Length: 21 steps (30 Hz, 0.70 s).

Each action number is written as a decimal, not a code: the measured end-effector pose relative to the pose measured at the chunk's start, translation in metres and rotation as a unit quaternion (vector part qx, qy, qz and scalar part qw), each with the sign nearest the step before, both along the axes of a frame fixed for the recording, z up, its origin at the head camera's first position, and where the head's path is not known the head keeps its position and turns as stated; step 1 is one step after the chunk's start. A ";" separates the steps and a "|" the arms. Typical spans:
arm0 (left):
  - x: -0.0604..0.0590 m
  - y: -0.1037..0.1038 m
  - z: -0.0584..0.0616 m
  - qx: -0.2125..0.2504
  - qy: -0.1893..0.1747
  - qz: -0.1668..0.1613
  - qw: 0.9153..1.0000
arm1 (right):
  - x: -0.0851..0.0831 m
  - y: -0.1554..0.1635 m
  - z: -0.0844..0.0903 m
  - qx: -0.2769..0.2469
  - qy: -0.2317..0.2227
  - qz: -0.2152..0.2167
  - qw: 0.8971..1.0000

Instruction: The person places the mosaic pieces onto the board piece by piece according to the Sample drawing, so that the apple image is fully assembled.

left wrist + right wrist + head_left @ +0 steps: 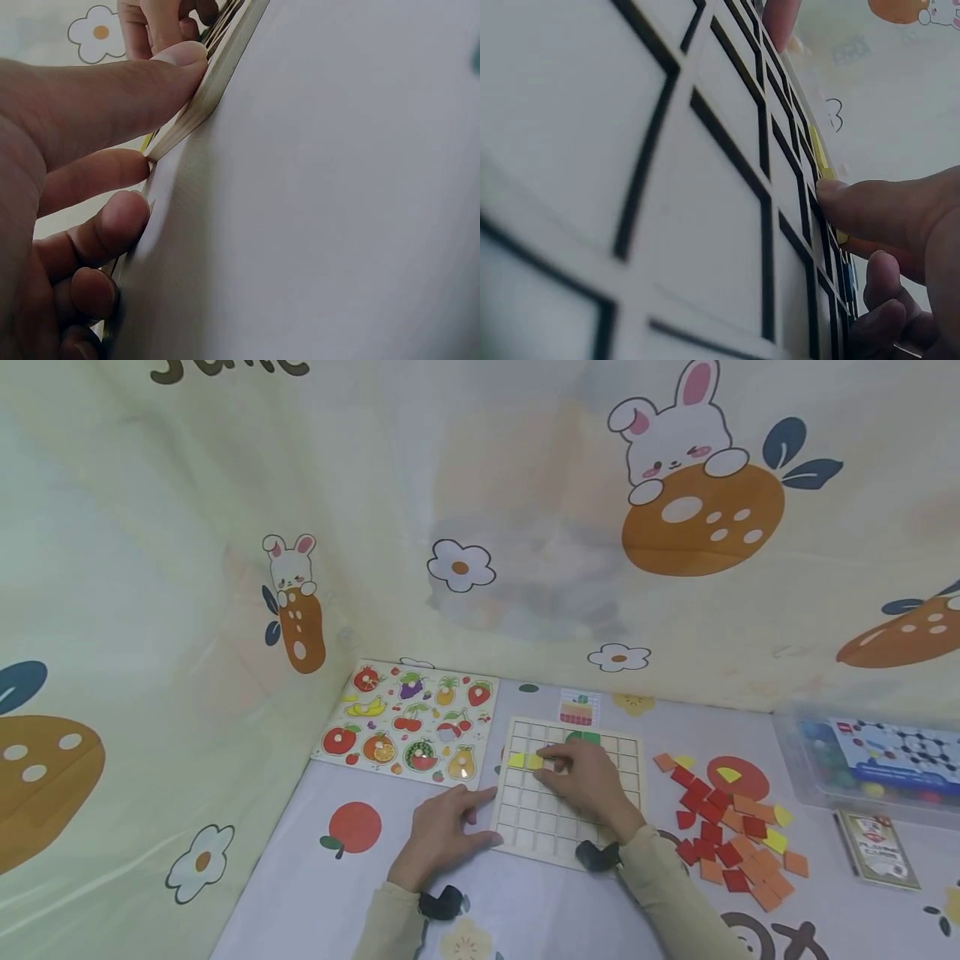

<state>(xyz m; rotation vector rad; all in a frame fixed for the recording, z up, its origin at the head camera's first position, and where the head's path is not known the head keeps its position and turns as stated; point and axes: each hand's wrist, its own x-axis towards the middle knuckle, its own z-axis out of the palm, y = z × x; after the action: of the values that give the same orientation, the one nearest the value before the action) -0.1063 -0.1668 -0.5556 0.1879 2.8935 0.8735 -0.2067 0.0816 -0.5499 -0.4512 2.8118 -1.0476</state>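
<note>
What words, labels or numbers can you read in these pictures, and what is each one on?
"June": cut off at the frame's top edge, on the curtain.
"3": faint, on the cloth.
Boxed card deck: print too blurred.
Clear box's sheet: too small.
Pattern card: no readable text.
</note>
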 end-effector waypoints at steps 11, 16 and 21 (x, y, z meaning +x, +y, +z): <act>0.000 -0.001 0.000 -0.002 0.006 -0.002 1.000 | 0.001 -0.003 -0.002 -0.003 0.021 -0.010 1.000; -0.001 -0.001 -0.001 0.000 0.003 -0.002 1.000 | 0.001 -0.005 -0.003 0.000 0.028 -0.019 0.999; 0.000 -0.001 -0.001 0.002 0.001 0.000 1.000 | 0.003 -0.002 -0.001 -0.014 0.016 -0.014 1.000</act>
<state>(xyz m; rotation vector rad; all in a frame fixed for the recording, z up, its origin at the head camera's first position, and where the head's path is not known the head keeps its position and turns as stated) -0.1061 -0.1673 -0.5567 0.1898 2.8938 0.8802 -0.2041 0.0798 -0.5506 -0.4371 2.8426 -1.0974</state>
